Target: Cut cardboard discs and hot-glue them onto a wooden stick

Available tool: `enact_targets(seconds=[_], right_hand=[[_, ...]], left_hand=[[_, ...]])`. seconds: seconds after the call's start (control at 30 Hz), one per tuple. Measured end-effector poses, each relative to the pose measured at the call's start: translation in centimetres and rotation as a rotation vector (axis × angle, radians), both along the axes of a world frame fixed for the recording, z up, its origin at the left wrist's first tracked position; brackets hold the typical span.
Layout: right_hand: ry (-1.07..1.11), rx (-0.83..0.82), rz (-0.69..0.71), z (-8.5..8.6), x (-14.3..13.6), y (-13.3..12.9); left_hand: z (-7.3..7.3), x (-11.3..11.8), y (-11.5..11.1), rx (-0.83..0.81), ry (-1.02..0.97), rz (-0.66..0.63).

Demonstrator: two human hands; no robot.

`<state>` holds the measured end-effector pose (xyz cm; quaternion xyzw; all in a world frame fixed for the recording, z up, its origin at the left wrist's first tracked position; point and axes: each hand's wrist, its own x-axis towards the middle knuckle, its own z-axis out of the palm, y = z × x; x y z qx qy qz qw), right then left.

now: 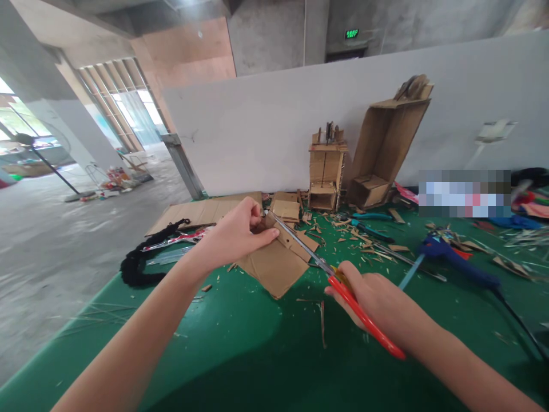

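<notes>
My left hand, fingers closed, pinches a small strip of brown cardboard with dark holes in it. Most of its fingertips are turned away from view. In my right hand is a pair of red-handled scissors, gripped by the handles. The long metal blades point up and left, their tips at the cardboard close to my left fingers. Whether the blades are apart, I cannot tell. Below the strip is a larger flat cardboard piece, over the green table.
Two cardboard structures, one small and one tall, stand by the white partition. Blue-handled pliers, a blue glue gun with a cord, and cardboard scraps lie right. A black fuzzy bundle lies left on the green table.
</notes>
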<state>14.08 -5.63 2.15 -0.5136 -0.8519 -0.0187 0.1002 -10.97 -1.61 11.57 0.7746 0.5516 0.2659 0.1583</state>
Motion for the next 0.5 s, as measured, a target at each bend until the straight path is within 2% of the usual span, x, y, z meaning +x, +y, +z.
enact_targets(seconds=[0.1,0.27,0.5], right_hand=[[0.033,-0.079,-0.026,0.5,-0.2,-0.1],[0.322,-0.289,-0.024,1.4,-0.4,-0.4],[0.365,-0.323,0.020,1.5,-0.4,-0.9]], left_hand=[[-0.2,-0.3,0.2,-0.003,0.007,-0.004],[-0.3,-0.7,0.5,-0.027,0.010,-0.011],[0.0,-0.4,0.2,-0.005,0.041,0.008]])
